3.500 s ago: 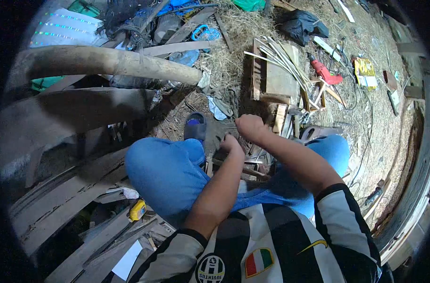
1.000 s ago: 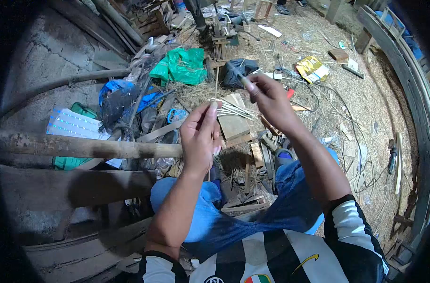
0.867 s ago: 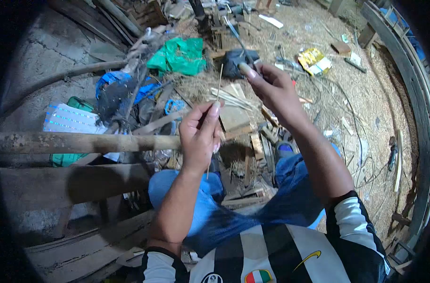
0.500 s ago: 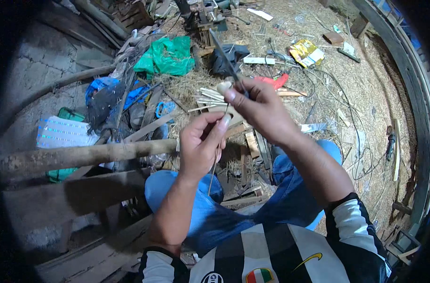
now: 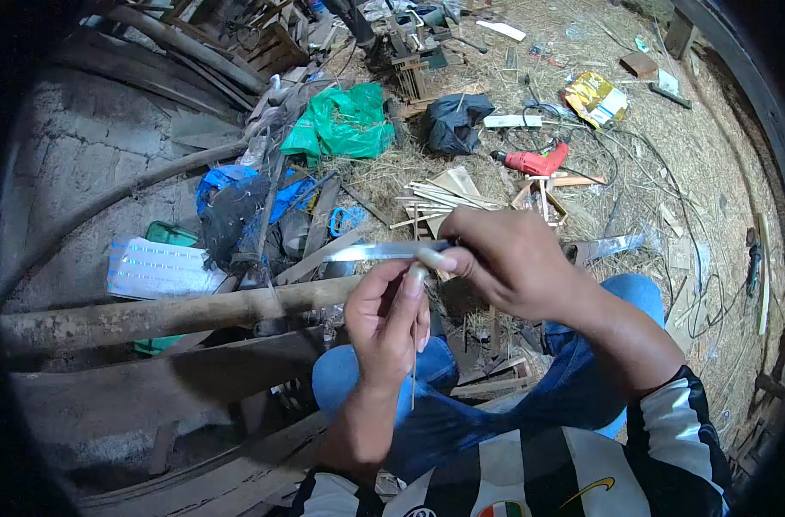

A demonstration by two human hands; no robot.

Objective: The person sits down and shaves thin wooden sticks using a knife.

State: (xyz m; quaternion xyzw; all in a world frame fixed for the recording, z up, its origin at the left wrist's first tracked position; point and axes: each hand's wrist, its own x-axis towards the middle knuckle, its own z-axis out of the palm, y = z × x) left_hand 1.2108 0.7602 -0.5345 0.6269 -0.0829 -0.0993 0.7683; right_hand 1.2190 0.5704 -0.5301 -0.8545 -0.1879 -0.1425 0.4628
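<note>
My right hand [image 5: 517,263] grips a knife, its bright blade [image 5: 379,251] pointing left above my left hand. A pale, whitish bit [image 5: 435,259] shows at my right thumb tip; I cannot make out what it is. My left hand [image 5: 388,323] pinches a thin stick [image 5: 413,383], which hangs down below the fingers. The stick's upper end is hidden by my fingers and the blade. Both hands are close together, thumb tips almost touching, above my knees.
A wooden pole [image 5: 177,310] crosses at left. Ahead lie pale wooden strips [image 5: 444,200], a red power drill [image 5: 537,161], a green plastic bag [image 5: 345,125] and a black bag [image 5: 457,121]. A white perforated sheet [image 5: 164,269] rests at left. Cables and straw cover the ground at right.
The knife has swung from pointing up and away to lying nearly level, pointing left. My right hand has come down beside my left. The view has shifted, so the surroundings sit further right.
</note>
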